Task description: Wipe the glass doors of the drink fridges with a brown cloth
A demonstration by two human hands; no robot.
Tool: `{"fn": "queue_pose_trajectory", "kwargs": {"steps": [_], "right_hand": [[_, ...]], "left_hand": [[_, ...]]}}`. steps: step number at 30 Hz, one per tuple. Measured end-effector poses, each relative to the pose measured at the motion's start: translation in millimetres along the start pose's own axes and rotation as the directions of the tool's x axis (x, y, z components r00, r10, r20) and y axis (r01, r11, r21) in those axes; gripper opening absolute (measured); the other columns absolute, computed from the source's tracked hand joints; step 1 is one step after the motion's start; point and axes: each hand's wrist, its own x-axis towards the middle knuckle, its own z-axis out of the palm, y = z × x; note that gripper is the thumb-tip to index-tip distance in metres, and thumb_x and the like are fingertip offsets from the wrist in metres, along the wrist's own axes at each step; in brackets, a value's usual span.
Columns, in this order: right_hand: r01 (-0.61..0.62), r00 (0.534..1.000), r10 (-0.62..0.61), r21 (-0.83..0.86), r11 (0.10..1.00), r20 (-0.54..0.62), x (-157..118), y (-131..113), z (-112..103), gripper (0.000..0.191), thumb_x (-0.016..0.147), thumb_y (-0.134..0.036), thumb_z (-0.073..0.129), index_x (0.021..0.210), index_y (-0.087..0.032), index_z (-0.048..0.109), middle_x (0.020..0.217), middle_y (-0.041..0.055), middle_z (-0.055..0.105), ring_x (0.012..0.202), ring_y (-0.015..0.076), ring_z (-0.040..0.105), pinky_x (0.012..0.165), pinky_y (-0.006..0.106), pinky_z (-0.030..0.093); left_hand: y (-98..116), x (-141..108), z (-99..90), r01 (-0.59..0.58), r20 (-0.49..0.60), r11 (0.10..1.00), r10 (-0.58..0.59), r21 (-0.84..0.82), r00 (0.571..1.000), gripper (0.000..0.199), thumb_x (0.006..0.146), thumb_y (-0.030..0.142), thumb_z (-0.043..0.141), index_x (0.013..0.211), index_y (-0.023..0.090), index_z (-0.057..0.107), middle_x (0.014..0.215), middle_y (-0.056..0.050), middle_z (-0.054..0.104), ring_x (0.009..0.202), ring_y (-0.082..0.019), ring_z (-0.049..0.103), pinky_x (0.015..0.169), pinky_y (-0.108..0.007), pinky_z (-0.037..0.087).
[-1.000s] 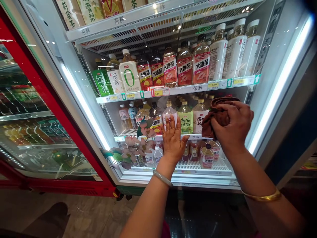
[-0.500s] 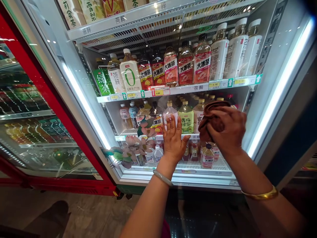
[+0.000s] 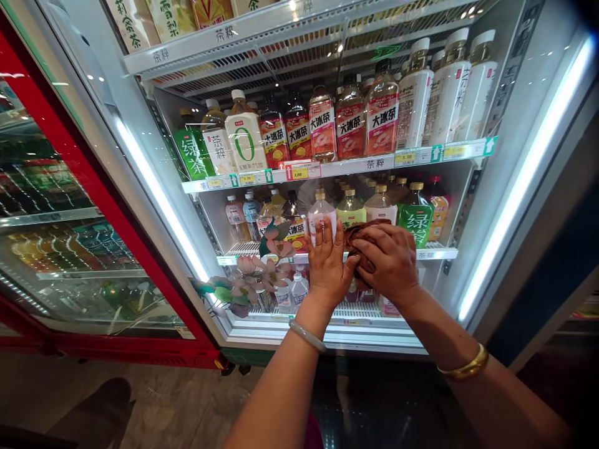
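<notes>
My left hand [image 3: 327,265] lies flat with fingers spread against the glass door of a lit drinks fridge. Beside it, my right hand [image 3: 390,255] grips a crumpled brown cloth [image 3: 367,240] and presses it to the glass, close to my left thumb. Behind the glass, a pink-labelled bottle [image 3: 321,209] shows above my left fingers. A green tea bottle [image 3: 416,218] stands on the shelf to the right of the cloth. Flower decals [image 3: 255,274] on the door are left of my left hand.
Several tea bottles line the upper shelf [image 3: 337,167], with price tags along its edge. A red-framed fridge [image 3: 154,274] adjoins on the left. Bright light strips [image 3: 528,168] run down the sides of the lit fridge. Below lies a tiled floor [image 3: 187,399].
My right hand has moved left with the cloth, next to my left hand, uncovering the green tea bottle. The left hand stays in place.
</notes>
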Motion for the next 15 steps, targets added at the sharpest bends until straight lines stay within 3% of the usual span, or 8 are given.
{"fn": "queue_pose_trajectory", "kwargs": {"steps": [4, 8, 11, 15], "right_hand": [[-0.127, 0.990, 0.123, -0.054, 0.990, -0.071, 0, 34, -17, 0.025, 0.083, -0.033, 0.073, 0.107, -0.027, 0.073, 0.113, 0.0084, 0.072, 0.110, 0.0313, 0.063, 0.098, 0.049, 0.046], [-0.345, 0.910, 0.317, -0.061, 0.937, -0.268, 6, 60, -24, 0.032, 0.081, -0.033, 0.075, 0.113, -0.028, 0.072, 0.120, 0.0099, 0.069, 0.113, 0.0345, 0.062, 0.101, 0.053, 0.046], [-0.394, 0.868, 0.366, -0.016, 0.919, -0.334, 11, 56, -18, 0.032, 0.081, -0.032, 0.074, 0.113, -0.028, 0.071, 0.122, 0.0099, 0.067, 0.116, 0.0354, 0.061, 0.103, 0.055, 0.046], [-0.313, 0.926, 0.299, -0.025, 0.949, -0.230, 14, 28, -7, 0.029, 0.084, -0.032, 0.073, 0.112, -0.027, 0.070, 0.122, 0.0100, 0.068, 0.119, 0.0342, 0.060, 0.106, 0.053, 0.044]], "left_hand": [[2, 0, 0.2, -0.007, -0.012, 1.000, 0.007, -0.001, 1.000, 0.077, 0.106, 0.059, 0.028, 0.169, 0.020, 0.007, 0.176, -0.013, 0.008, 0.164, -0.029, -0.004, 0.131, -0.061, 0.001], [3, 0, -0.3, 0.001, -0.007, 1.000, -0.001, 0.007, 1.000, 0.079, 0.105, 0.061, 0.032, 0.169, 0.021, 0.008, 0.176, -0.013, 0.009, 0.164, -0.029, -0.003, 0.131, -0.061, 0.003], [3, -2, -0.8, -0.010, -0.005, 1.000, 0.010, 0.011, 1.000, 0.080, 0.105, 0.061, 0.031, 0.169, 0.021, 0.007, 0.176, -0.014, 0.010, 0.163, -0.029, -0.004, 0.131, -0.061, 0.004], [1, -4, -1.3, -0.022, 0.006, 1.000, 0.022, 0.013, 1.000, 0.079, 0.105, 0.059, 0.032, 0.169, 0.021, 0.006, 0.176, -0.014, 0.009, 0.163, -0.029, -0.004, 0.131, -0.062, 0.005]]}}
